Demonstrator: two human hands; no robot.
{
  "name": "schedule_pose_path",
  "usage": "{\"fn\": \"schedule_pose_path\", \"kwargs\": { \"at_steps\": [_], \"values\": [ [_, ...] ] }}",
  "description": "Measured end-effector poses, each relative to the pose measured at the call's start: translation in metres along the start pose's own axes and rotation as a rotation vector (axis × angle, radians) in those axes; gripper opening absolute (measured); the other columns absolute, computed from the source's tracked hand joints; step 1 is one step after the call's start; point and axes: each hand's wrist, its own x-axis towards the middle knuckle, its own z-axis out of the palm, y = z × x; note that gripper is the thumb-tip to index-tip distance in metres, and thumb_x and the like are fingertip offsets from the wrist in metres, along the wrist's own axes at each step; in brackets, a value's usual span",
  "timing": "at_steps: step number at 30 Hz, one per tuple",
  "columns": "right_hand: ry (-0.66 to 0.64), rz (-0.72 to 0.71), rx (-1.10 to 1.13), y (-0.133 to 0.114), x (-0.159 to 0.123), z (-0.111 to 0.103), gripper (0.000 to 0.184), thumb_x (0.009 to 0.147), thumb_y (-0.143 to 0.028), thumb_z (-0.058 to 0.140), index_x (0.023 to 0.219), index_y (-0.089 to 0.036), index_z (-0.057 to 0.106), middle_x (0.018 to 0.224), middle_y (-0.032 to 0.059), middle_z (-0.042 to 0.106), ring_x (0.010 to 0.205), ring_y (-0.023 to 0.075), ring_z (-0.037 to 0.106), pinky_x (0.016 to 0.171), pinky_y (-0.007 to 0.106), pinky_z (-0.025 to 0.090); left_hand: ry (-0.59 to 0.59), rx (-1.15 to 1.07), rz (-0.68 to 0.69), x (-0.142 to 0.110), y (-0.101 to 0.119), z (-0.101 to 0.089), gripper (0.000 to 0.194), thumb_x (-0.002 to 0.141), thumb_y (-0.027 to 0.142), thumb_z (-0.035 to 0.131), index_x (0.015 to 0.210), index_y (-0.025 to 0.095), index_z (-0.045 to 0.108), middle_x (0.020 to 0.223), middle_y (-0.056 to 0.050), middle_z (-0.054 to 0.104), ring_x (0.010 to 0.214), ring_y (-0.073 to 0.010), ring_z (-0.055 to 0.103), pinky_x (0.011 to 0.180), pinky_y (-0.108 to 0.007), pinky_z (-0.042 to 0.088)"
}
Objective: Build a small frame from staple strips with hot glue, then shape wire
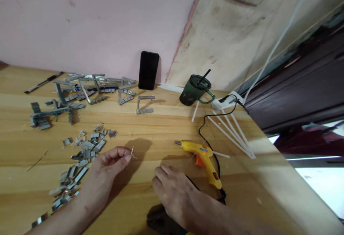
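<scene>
My left hand (pixel 107 172) is closed in a pinch on a small piece of staples (pixel 130 153), held just above the wooden table (pixel 166 127). My right hand (pixel 174 192) lies flat on the table with its fingers stretched out, holding nothing. A yellow hot glue gun (pixel 202 159) rests on the table just right of my right hand, nozzle pointing left. A heap of loose staple strips (pixel 80 156) lies left of my left hand.
Staple-built structures (pixel 80 91) stand at the back left, with a pen (pixel 44 81) beside them. A black phone (pixel 148 70) leans on the pink wall. A green cup with straw (pixel 196 89), a power strip (pixel 228 101), several glue sticks (pixel 233 131) and the table's right edge lie to the right.
</scene>
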Motion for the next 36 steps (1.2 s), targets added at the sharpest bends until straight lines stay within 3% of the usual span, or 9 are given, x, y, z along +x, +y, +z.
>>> {"fn": "schedule_pose_path", "kwargs": {
  "at_steps": [4,8,16,23,27,31,36],
  "values": [
    [0.011,0.003,-0.086,-0.003,-0.01,0.003,0.009,0.075,-0.008,0.052,0.079,-0.013,0.058,0.075,0.008,0.054,0.071,0.022,0.047,0.057,0.032,0.043,-0.003,-0.046,-0.024,-0.001,0.0,0.001,0.016,0.06,0.03,0.078,0.064,0.018,0.068,0.066,0.004,0.066,0.066,-0.011,0.053,0.064,-0.017,0.04],
    [-0.012,-0.046,-0.158,-0.006,-0.001,-0.004,0.005,0.075,-0.011,0.055,0.076,-0.012,0.06,0.072,0.0105,0.056,0.069,0.0229,0.048,0.053,0.032,0.041,-0.02,-0.044,-0.021,-0.005,0.002,0.003,0.016,0.061,0.029,0.077,0.063,0.017,0.066,0.062,0.004,0.064,0.062,-0.0096,0.052,0.061,-0.016,0.039],
    [-0.029,-0.005,0.003,0.016,0.008,-0.012,0.01,0.076,-0.008,0.053,0.083,-0.012,0.059,0.081,0.0087,0.06,0.073,0.021,0.052,0.06,0.031,0.044,-0.045,-0.047,-0.018,-0.003,0.001,0.0,0.015,0.063,0.029,0.076,0.063,0.017,0.066,0.064,0.003,0.065,0.063,-0.0107,0.052,0.061,-0.018,0.039],
    [-0.007,-0.117,-0.057,-0.004,0.013,-0.003,0.008,0.077,-0.008,0.054,0.08,-0.009,0.062,0.077,0.0113,0.059,0.074,0.0239,0.051,0.06,0.034,0.045,-0.034,-0.069,-0.087,-0.002,-0.001,0.002,0.02,0.056,0.03,0.079,0.06,0.016,0.065,0.059,0.003,0.064,0.058,-0.0101,0.05,0.056,-0.018,0.038],
    [-0.004,0.038,0.214,0.005,0.031,-0.003,0.021,0.074,0.002,0.048,0.082,-0.01,0.064,0.084,0.0148,0.063,0.082,0.026,0.054,0.065,0.036,0.044,-0.033,-0.086,-0.092,-0.002,-0.001,0.001,0.019,0.058,0.029,0.078,0.061,0.017,0.065,0.059,0.003,0.064,0.056,-0.0101,0.051,0.055,-0.019,0.038],
    [0.033,0.146,0.417,0.034,0.042,-0.008,0.017,0.074,-0.004,0.05,0.075,-0.013,0.063,0.081,0.0102,0.065,0.076,0.0219,0.057,0.07,0.034,0.044,-0.037,-0.099,-0.077,0.002,-0.002,-0.002,0.018,0.06,0.03,0.077,0.063,0.017,0.065,0.06,0.004,0.064,0.057,-0.01,0.052,0.057,-0.019,0.038],
    [0.069,0.322,0.865,0.055,0.039,-0.006,0.009,0.074,-0.017,0.05,0.074,-0.016,0.059,0.07,0.0025,0.062,0.066,0.0146,0.057,0.062,0.028,0.045,-0.099,-0.115,-0.068,0.003,-0.006,-0.002,0.015,0.064,0.028,0.075,0.064,0.017,0.066,0.062,0.003,0.064,0.059,-0.0089,0.051,0.058,-0.018,0.038]
  ]
}}
